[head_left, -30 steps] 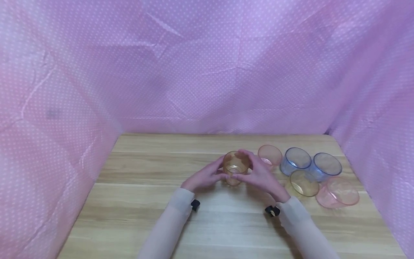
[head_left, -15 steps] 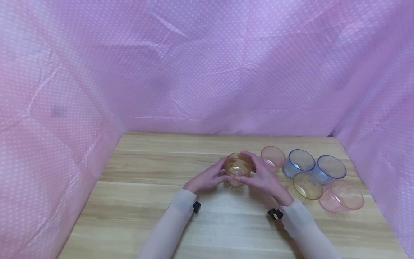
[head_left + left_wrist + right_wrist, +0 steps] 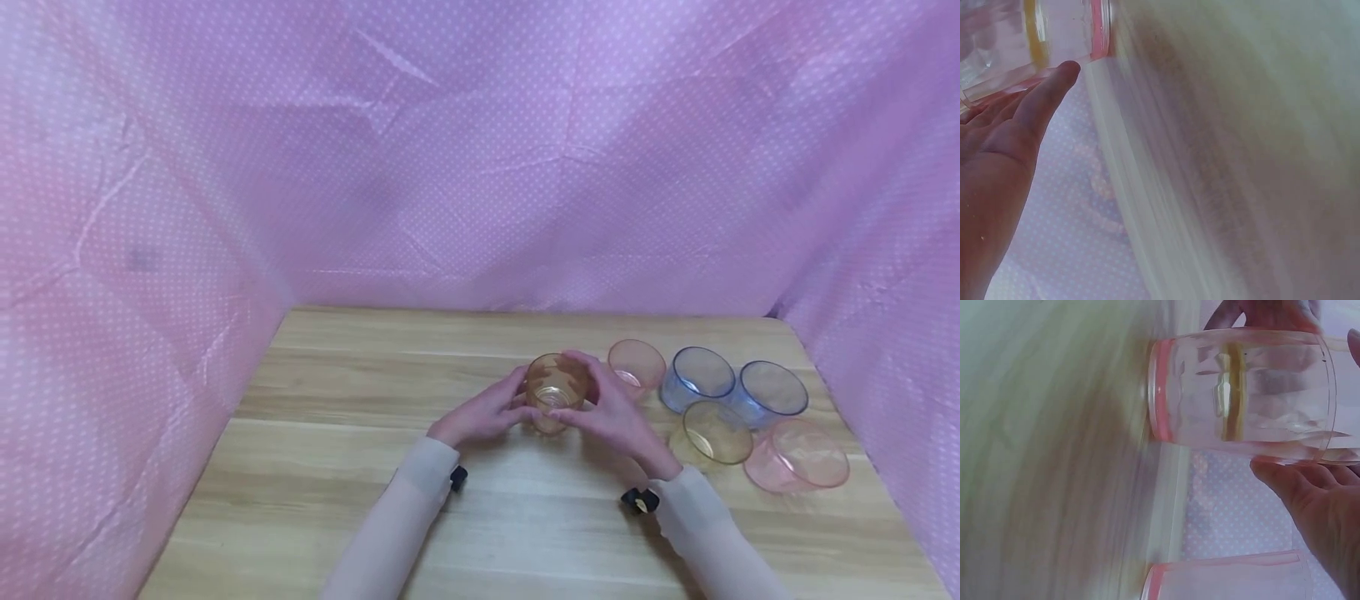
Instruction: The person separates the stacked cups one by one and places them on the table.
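An orange-tinted clear plastic cup (image 3: 555, 390) stands upright on the wooden table (image 3: 525, 533), at its middle. My left hand (image 3: 489, 411) holds its left side and my right hand (image 3: 609, 414) wraps its right side, fingers curled round the wall. In the right wrist view the cup (image 3: 1241, 387) shows a pink base and a yellow band inside, with my right hand (image 3: 1316, 500) against its wall. In the left wrist view my left hand (image 3: 1016, 131) has its thumb on the cup (image 3: 1060, 31) near the base.
To the right of my hands stand a pink cup (image 3: 636, 365), two blue cups (image 3: 701, 375) (image 3: 772, 388), a yellow cup (image 3: 716, 433) and a tilted pink cup (image 3: 798, 457). Pink dotted cloth (image 3: 480, 167) walls the table at the back and on both sides.
Both hands and the cup stay where they were. Only the head view has shifted slightly.
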The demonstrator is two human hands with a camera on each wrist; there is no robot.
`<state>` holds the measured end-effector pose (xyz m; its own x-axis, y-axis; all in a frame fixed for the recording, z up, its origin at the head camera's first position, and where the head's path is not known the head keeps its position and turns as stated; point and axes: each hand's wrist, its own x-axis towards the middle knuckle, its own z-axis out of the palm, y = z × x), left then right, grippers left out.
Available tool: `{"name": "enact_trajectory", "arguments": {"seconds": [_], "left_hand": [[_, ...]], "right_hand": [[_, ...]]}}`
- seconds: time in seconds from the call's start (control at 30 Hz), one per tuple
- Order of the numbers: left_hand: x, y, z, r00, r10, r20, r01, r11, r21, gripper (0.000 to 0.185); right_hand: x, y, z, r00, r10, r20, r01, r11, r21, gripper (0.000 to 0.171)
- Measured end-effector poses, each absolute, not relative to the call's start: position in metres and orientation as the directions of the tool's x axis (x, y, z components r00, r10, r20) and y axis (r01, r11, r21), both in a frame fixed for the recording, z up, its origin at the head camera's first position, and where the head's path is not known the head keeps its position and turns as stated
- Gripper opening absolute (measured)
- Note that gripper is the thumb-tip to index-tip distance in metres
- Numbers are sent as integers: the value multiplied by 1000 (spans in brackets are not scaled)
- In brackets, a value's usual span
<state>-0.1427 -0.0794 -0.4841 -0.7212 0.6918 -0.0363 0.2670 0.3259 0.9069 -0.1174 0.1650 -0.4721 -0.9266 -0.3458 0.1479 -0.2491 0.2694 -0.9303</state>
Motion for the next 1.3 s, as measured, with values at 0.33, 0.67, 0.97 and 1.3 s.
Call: {"name": "enact_trajectory", "arguments": {"seconds": [0.33,0.67,0.97,1.3], "left_hand": [[-142,-78,-483,-723,690,-46,280,353,893,75],[-142,-81,-483,-730,681,-61,247,346,905,74],[-142,-81,-482,-735,675,-61,253,356,900,72],[-144,-81,-485,-748,662,-36,252,335,908,74]], "right_hand": [[-116,163,-471,-907,-360,218,-325,271,-906,94],[-118,166,-470,-910,-372,183,-281,230,-932,93],[-115,166,-471,-915,-334,227,-317,245,-916,93],[-112,163,-470,-919,-282,274,-349,266,-899,95]]}}
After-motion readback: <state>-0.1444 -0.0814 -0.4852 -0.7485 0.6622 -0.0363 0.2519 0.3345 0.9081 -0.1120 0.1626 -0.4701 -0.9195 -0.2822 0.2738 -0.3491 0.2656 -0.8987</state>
